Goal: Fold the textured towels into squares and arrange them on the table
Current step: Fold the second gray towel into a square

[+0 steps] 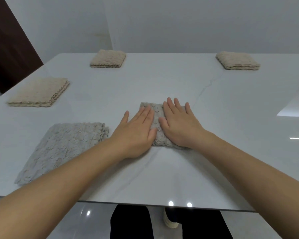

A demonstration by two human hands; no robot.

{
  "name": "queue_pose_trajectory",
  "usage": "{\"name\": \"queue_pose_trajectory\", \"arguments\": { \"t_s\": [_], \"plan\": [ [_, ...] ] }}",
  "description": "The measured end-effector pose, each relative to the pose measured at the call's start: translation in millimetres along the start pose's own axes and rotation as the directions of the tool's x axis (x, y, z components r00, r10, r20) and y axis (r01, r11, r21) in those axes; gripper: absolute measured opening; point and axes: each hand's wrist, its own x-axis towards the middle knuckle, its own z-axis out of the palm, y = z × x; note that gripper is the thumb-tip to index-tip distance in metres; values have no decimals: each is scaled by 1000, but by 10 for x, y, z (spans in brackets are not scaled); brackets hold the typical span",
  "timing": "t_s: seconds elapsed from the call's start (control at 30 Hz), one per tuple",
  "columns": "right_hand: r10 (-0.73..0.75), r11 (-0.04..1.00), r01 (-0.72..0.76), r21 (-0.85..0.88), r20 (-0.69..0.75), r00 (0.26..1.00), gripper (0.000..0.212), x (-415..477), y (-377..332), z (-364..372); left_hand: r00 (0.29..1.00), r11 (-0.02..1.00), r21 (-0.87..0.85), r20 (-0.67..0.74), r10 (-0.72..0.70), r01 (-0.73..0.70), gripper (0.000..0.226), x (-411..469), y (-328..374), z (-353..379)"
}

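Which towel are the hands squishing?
The small grey towel in the middle: left hand and right hand lie flat on it. The bigger grey towel and the beige towels have no hand on them.

towels [157, 114]: nubby cloth | table [162, 80]: glossy, smooth, marble-look

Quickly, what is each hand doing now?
Left hand: open, pressing flat on the grey towel.
Right hand: open, pressing flat on the same towel.

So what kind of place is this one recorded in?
Probably a room in a home, maybe a dining area: a large glossy marble-look table, plain white walls, and what looks like a dark brown door at left.
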Motion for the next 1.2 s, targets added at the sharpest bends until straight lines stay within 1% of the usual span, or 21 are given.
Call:
{"name": "queue_pose_trajectory", "arguments": {
  "t_s": [0.1, 0.2, 0.3, 0.37, 0.5, 0.6, 0.7, 0.8, 0.87, 0.93, 1.2],
  "plan": [
    [-13, 1000, 13, 17, 4, 1000, 62, 5, -11, -25, 998, 999, 0, -48, 42, -42, 59, 83, -40, -84],
    [-30, 1000, 30, 7, -12, 999, 62, -64, -25, 20, 998, 995, -79, -10, 62, -63, 59, 60, -65, -38],
    [-72, 997, 72, -2, -41, 997, 59, -160, 22, 5, 1000, 994, -105, -4, 20, -20, 60, -66, 61, 21],
    [-129, 992, 129, -4, -22, 991, 60, -249, 96, -9, 999, 991, -127, -20, -31, 28, 60, -182, 210, 62],
    [-233, 972, 233, -4, 13, 972, 79, -499, 301, -23, 991, 974, -198, -46, -124, 112, 61, -414, 586, 197],
    [-261, 965, 261, -12, 33, 965, 81, -708, 442, -38, 989, 969, -222, -67, -129, 111, 66, -520, 822, 256],
    [-234, 972, 235, 2, 61, 970, 81, -873, 500, -99, 997, 975, -219, -66, -46, 30, 69, -598, 813, 240],
    [-162, 987, 162, 12, 72, 984, 77, -923, 428, -155, 997, 991, -126, -67, 35, -44, 68, -641, 720, 260],
    [-130, 991, 130, -10, 65, 989, 81, -952, 368, -140, 995, 996, -69, -85, 47, -53, 73, -648, 745, 293],
    [-125, 990, 128, -57, 54, 991, 87, -1019, 381, -96, 994, 997, -55, -104, 45, -51, 73, -649, 824, 322],
    [-77, 995, 78, -55, 34, 996, 80, -1283, 822, -76, 985, 993, -63, -150, 87, -97, 70, -511, 1259, 385]
  ]
}}
